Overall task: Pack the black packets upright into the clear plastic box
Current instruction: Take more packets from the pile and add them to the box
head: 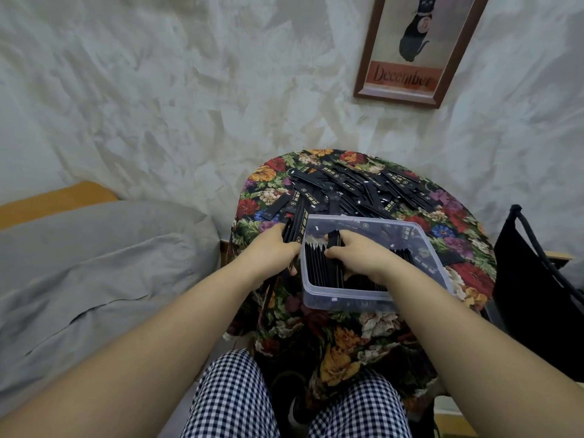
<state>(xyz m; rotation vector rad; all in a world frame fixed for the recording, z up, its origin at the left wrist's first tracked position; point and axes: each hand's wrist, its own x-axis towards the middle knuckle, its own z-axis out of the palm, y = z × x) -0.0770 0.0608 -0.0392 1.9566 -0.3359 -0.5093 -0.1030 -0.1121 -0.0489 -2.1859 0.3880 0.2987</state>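
A clear plastic box (347, 298) stands at the near edge of a small round table. Rows of black packets (319, 263) stand upright inside it. My right hand (357, 251) is inside the box and pinches a few black packets (334, 238) that stand on end. Just outside the box's left wall, my left hand (275, 248) grips a bundle of black packets (295, 230). A loose heap of black packets (354, 188) lies on the table behind the box.
The table carries a floral cloth (265, 188) that hangs over its front. A grey cushion (94, 263) lies to the left. At the right stands a black bag (537, 279). A framed picture (417, 49) hangs on the wall behind.
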